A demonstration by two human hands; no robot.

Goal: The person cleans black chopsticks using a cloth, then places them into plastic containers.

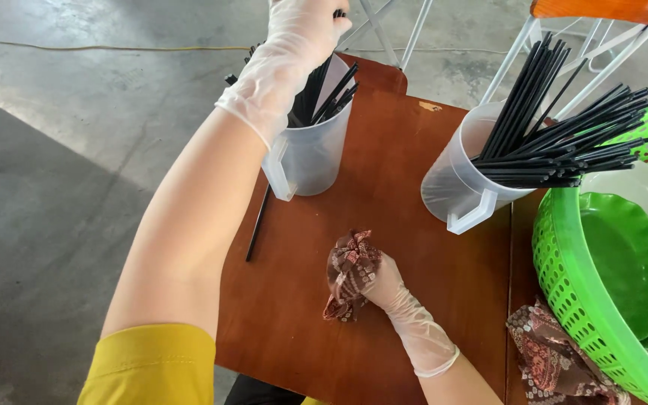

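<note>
Reaching your gloved left hand (305, 30) into the left jug (310, 154), fingers clenched around black chopsticks (322, 94) standing inside it, one loose chopstick (257, 223) lying beside the jug, your gloved right hand (384, 285) gripping a brown patterned cloth (349, 271) bunched against the fingertips on the wooden table (414, 225), second jug of chopsticks (466, 176) near the green basket (571, 285)

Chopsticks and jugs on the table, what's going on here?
A person in thin gloves works at a brown wooden table. The left hand reaches into a clear plastic jug of black chopsticks. The right hand holds a crumpled patterned cloth on the table. A second jug packed with chopsticks stands beside a green basket. One chopstick lies loose at the table edge.
</note>
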